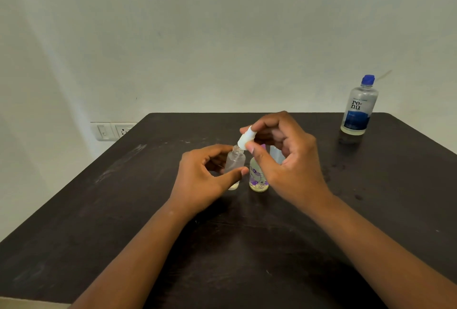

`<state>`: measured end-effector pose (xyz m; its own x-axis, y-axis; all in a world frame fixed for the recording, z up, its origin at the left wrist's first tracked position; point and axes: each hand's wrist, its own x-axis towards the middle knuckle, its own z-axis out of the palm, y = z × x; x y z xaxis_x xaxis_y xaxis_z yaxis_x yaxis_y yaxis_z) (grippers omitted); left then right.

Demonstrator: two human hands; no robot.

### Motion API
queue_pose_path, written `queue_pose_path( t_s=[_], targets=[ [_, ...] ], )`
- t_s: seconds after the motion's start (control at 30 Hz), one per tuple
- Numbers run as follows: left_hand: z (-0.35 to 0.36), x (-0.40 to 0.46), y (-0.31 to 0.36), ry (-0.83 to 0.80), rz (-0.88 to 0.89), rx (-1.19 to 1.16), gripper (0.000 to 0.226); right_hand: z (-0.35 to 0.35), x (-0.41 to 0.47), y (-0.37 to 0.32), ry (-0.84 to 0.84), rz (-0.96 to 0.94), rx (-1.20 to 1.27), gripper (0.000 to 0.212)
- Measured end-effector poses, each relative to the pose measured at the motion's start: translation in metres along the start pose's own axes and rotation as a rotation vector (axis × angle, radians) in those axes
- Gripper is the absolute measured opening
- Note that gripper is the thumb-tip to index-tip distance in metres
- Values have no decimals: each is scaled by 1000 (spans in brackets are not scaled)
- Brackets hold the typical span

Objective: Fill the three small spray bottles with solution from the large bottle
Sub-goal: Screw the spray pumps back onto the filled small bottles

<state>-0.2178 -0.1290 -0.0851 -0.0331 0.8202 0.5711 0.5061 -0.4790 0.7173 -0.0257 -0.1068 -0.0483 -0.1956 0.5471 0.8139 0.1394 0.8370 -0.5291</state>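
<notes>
dark table (123, 209) under a pale wall. mid-frame, left hand (202, 180) grips an open clear bottle (236, 160), nearly empty; right hand (284, 160) pinches its spray cap (245, 139) just above. flowered bottle (258, 177) beside holds some liquid; third bottle (277, 154) mostly hidden. large bottle (358, 108), upper right, capped: filling looks barely begun.

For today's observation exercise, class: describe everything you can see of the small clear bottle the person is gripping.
The small clear bottle looks like frosted, see-through plastic, with a threaded neck that is open, no top on it. It stands upright on the dark table, just left of a flower-printed bottle. A little pale liquid sits at its base. The left hand grips its body; the right hand holds a white spray top tilted just above its mouth.
</notes>
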Motion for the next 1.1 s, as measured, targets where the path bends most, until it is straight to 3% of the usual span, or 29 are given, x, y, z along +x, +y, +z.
queue_pose_path(
  t_s=[0.57,0.9,1.1],
  targets=[
    [0,-3,6,-42,70,-14,36,2,-2,3,-12,-111,-192,32],
    [1,-3,7,-48,64,-9,43,0,-5,6,-7,-118,-175,20],
    [1,-5,9,-61,74,5,40,0,-2,4,17,-174,-251,26]
  ],
)
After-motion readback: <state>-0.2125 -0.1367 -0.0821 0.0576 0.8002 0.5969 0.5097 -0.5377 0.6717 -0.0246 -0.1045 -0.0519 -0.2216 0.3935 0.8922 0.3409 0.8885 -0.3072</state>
